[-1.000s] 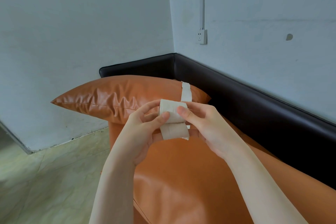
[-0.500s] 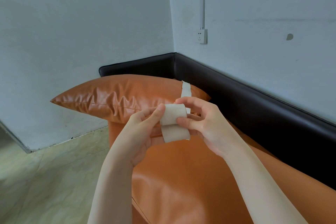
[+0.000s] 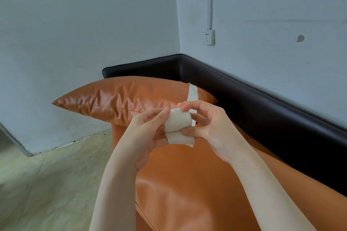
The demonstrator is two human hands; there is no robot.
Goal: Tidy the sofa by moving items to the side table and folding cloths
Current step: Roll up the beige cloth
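Both forearms enter from the bottom edge, elbows cut off. Orange sofa seat (image 3: 187,189) fills the lower middle, its near part cut by the frame bottom, glare patch on the leather. Left seat edge drops to pale tiled floor (image 3: 47,184), open room on that side.

Left hand (image 3: 144,137) and right hand (image 3: 208,127) meet above the seat, both gripping a beige cloth strip (image 3: 177,123). Left hand: thumb tip presses the strip's upper left corner, other fingers curled behind it, mostly hidden by the cloth and by the hand itself. Right hand: forefinger curls over the top edge, thumb pinches the lower right, middle fingers pass behind. Strip is looped over, with a lower layer hanging out below the fold. A loose tail runs up behind the right fingers and lies over the cushion (image 3: 131,97); where it joins the loop is hidden by the hand.

Cushion is orange leather, wrinkled, lying on the far end of the seat, its left point overhanging the floor. Its right end is partly hidden by the hands.

Behind it the black sofa back (image 3: 253,103) wraps the corner and runs right, cut off by the frame edge. Grey walls beyond; a wall socket (image 3: 210,36) with conduit rising out of frame. Dark mark on the right wall, unclear.
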